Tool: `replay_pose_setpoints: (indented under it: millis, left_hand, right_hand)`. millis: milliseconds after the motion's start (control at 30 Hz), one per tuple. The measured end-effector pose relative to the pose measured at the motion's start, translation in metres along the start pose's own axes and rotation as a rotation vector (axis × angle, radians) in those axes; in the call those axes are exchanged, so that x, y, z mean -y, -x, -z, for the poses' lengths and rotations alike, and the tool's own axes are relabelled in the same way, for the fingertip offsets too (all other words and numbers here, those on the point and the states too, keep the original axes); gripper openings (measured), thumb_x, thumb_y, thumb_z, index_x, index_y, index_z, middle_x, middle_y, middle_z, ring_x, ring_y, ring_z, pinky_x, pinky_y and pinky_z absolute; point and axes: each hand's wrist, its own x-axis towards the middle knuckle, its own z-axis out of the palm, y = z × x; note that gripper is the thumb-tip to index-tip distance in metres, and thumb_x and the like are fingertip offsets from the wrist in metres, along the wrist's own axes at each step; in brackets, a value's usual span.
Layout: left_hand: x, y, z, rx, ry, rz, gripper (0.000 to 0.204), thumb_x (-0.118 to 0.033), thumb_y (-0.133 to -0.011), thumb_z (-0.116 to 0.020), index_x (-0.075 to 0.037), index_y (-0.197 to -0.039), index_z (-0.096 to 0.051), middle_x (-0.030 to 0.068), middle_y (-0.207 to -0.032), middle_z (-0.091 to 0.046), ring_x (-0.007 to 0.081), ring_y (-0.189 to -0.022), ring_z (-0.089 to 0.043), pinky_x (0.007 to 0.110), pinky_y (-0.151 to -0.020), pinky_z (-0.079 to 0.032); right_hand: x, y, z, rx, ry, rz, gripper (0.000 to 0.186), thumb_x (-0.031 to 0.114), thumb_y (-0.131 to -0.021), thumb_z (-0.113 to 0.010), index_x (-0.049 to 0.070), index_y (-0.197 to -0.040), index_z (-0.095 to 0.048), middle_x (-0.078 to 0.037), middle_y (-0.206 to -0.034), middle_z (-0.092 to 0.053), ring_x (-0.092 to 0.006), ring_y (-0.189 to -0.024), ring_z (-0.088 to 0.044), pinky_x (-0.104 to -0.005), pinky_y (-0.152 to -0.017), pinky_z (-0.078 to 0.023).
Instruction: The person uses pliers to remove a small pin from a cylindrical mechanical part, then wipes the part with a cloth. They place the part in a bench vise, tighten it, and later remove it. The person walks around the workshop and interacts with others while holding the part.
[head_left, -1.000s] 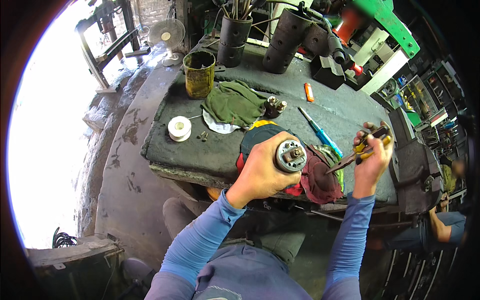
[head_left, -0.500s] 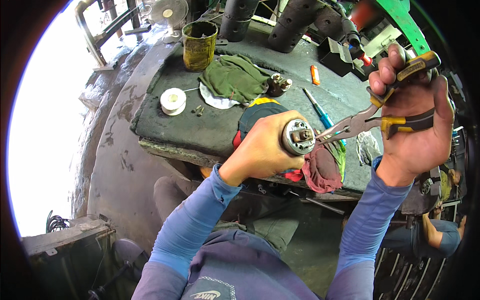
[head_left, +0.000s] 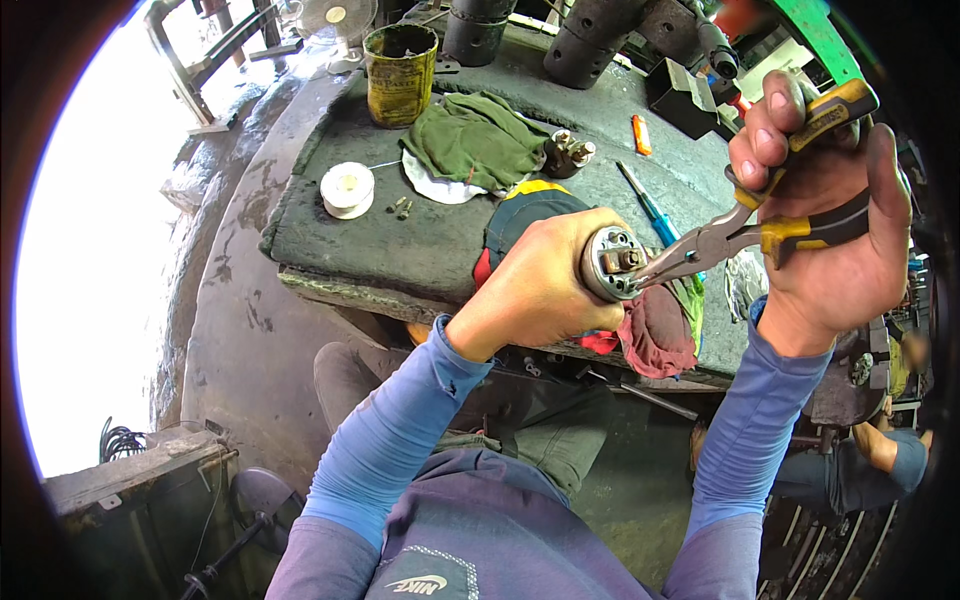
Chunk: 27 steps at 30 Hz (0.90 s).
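My left hand [head_left: 540, 275] is wrapped round a metal cylinder [head_left: 612, 264], whose round end face, with holes and a square raised block, points up and right. Most of its body is hidden in my fist. In my right hand [head_left: 835, 220] are long-nose pliers [head_left: 715, 243] with yellow and black handles. My fingers hook the upper handle, and the lower one rests across my palm; the handles are spread. The tips of the pliers meet the lower right edge of the end face. Whether they pinch a small part there is too fine to tell.
On the dark bench [head_left: 400, 245] lie a white spool [head_left: 348, 190], a green cloth [head_left: 475, 145], a cap [head_left: 535, 210], a screwdriver [head_left: 650, 205], an orange lighter [head_left: 640, 135] and a maroon cloth [head_left: 658, 335]. A yellow tin [head_left: 400, 80] stands at the back. Another person's arm [head_left: 878, 445] shows far right.
Both hands have shifted a little, the cylinder slightly to the right and up. The tips of the pliers have come in closer over the end face.
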Motion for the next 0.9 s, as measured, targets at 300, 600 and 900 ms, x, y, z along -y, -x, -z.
replay_pose_setpoints:
  millis: [300, 600, 900]
  left_hand:
    - [0.001, -0.0006, 0.0009, 0.005, 0.023, 0.0, 0.04, 0.0, -0.07, -0.08, -0.001, -0.107, -0.065, 0.0022, -0.095, -0.066, 0.0095, -0.088, -0.059, 0.029, -0.084, -0.053]
    - [0.0011, -0.0011, 0.0029, 0.021, 0.029, 0.0, 0.039, 0.0, -0.07, -0.079, -0.002, -0.107, -0.065, 0.0019, -0.093, -0.066, 0.009, -0.087, -0.058, 0.029, -0.083, -0.052]
    - [0.0013, -0.0016, 0.0032, 0.016, 0.025, -0.003, 0.039, 0.0, -0.071, -0.078, -0.002, -0.107, -0.066, 0.0023, -0.093, -0.067, 0.0093, -0.087, -0.059, 0.03, -0.083, -0.053]
  right_hand:
    - [-0.0024, -0.0006, -0.0001, 0.037, 0.031, 0.032, 0.05, 0.042, -0.11, -0.041, 0.004, -0.137, -0.057, -0.014, -0.111, -0.051, -0.0214, -0.096, -0.049, -0.036, -0.082, -0.043]
    - [-0.0002, -0.0023, -0.0027, 0.09, 0.106, 0.018, 0.049, 0.042, -0.11, -0.04, 0.004, -0.136, -0.058, -0.015, -0.116, -0.051, -0.0225, -0.098, -0.05, -0.0363, -0.083, -0.045]
    - [0.0016, 0.0004, -0.0011, 0.091, 0.084, 0.04, 0.052, 0.043, -0.109, -0.04, 0.01, -0.145, -0.056, -0.016, -0.121, -0.049, -0.0224, -0.101, -0.049, -0.0359, -0.084, -0.044]
